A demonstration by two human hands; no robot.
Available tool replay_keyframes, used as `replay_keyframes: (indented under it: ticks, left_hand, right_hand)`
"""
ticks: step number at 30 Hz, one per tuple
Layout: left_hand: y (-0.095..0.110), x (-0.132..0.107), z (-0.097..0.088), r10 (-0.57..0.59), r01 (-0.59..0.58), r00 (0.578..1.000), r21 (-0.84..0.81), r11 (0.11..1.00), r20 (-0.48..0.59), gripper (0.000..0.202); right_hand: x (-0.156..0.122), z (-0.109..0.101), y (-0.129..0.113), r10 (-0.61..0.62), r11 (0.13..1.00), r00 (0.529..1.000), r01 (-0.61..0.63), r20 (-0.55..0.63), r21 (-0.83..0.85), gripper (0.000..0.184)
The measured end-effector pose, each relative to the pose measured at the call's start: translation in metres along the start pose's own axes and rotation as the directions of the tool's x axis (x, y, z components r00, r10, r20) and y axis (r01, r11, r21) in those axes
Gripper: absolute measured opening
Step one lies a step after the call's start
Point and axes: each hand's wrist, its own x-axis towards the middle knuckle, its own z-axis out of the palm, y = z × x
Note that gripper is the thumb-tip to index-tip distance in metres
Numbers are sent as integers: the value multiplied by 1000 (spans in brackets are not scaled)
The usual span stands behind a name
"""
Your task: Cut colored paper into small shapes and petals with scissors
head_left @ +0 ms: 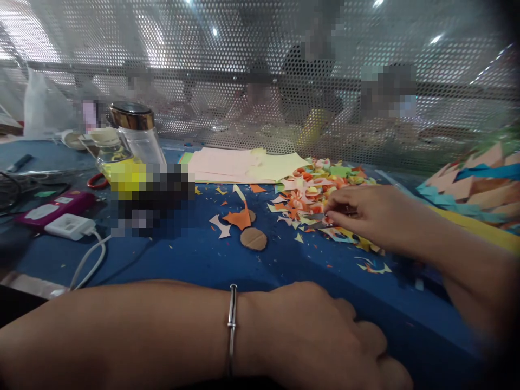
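Observation:
My left hand (320, 336), with a silver bangle at the wrist, lies across the near edge of the table, back upward. Its fingers are curled in, and whatever they may hold is hidden beneath. My right hand (365, 211) reaches in from the right over a heap of coloured paper scraps (303, 192). Thumb and fingertips come together in a pinch at the heap's right side; anything between them is too small to name. Left of the heap lie a round cardboard disc (254, 239) and an orange paper piece (239, 218), which partly covers another disc.
Pale paper sheets (231, 165) lie at the back before a perforated metal screen (227, 81). On the left are a glass bottle (142, 143), a jug of yellow liquid (111, 154), a white charger (70, 226) and its cable. Layered folded paper (479, 184) stands at right.

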Motion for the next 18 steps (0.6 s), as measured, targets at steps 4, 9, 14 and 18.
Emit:
replay_keyframes:
  ticks: [4, 9, 14, 18]
  left_hand:
    - [2, 0, 1, -21, 21, 1000, 20, 1000, 7, 28]
    - [2, 0, 5, -27, 27, 999, 14, 1000, -26, 24]
    - [0, -2, 5, -21, 23, 997, 24, 999, -70, 23]
    - [-5, -4, 1, -18, 23, 995, 53, 998, -99, 23]
  right_hand:
    - [-8, 1, -4, -57, 991, 998, 58, -16, 117, 28]
    - [-6, 1, -5, -68, 980, 997, 60, 39, 187, 27]
    - [-7, 5, -5, -59, 974, 998, 53, 20, 218, 25]
    - [-7, 6, -2, -15, 985, 1000, 12, 15, 170, 28]
